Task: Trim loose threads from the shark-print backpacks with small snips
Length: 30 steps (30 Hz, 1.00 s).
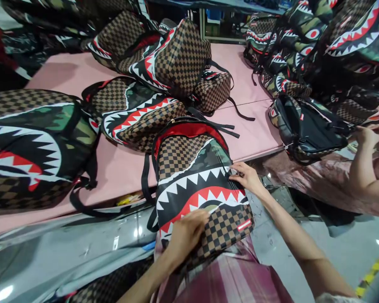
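A backpack (pixel 189 168) with a brown-and-black checkered front and a shark-mouth print leans between the table edge and my lap. Its top is unzipped, and red lining shows inside. My left hand (pixel 189 233) is closed over the lower front of the backpack; whatever its curled fingers hold is hidden. At the right side edge, by the end of the white teeth, my right hand (pixel 248 176) pinches the backpack between thumb and fingers. A black strap (pixel 145 179) hangs from the bag's left side.
Similar backpacks (pixel 180 54) are heaped on the pink table (pixel 113 168), and a large one (pixel 28 147) lies at left. More are piled at far right. There, another person's hand (pixel 369 136) touches a black-backed backpack (pixel 318 124). Yellow-black tape (pixel 374 269) marks the floor.
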### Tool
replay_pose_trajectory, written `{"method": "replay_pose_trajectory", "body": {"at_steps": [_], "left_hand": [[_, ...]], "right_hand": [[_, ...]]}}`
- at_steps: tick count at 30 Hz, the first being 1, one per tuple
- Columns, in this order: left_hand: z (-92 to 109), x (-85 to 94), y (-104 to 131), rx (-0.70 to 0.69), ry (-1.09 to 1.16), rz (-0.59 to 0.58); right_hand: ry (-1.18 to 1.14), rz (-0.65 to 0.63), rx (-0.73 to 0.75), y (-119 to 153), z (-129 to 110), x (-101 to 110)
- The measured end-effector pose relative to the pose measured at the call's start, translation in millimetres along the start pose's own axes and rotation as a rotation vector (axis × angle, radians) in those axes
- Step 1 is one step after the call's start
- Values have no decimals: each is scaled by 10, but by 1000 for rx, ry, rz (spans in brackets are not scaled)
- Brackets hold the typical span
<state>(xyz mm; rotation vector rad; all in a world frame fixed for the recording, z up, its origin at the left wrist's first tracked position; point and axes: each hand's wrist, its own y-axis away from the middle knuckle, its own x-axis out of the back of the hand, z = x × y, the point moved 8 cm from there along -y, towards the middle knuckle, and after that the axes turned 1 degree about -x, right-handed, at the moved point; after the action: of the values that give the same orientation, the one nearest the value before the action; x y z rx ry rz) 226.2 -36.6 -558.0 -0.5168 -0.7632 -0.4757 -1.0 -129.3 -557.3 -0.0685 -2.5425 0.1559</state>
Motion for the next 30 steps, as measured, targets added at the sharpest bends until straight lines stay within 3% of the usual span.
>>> {"method": "replay_pose_trajectory", "body": {"at_steps": [4,7,10,17,20,23,25,27,30], "left_hand": [[-341,-218,-784,394,66,-182],[-493,-300,-1324,527,-11,-192],[-659,-418,-1605,630,-85,-233],[-789,-712,-1598,631,-27,-446],[-703,-826,-1611,602,2,-506],[-560,-881,-1671,536,21,-538],[-491,-786,-1701,498,-25,-482],[-465,-588,-1669,488,-111,-396],[-492,-197,-1467,535,-233,-308]], "right_hand": [[419,-59,159,64,-252,-50],[606,-84,209,73,-235,-122],[739,-66,262,92,-186,-179],[879,-3,540,519,-288,-295],[840,8,482,537,-189,-220],[686,29,358,310,-65,-102],[589,56,330,157,-98,-67],[553,74,396,151,-289,-96],[541,-37,592,512,-728,-263]]}}
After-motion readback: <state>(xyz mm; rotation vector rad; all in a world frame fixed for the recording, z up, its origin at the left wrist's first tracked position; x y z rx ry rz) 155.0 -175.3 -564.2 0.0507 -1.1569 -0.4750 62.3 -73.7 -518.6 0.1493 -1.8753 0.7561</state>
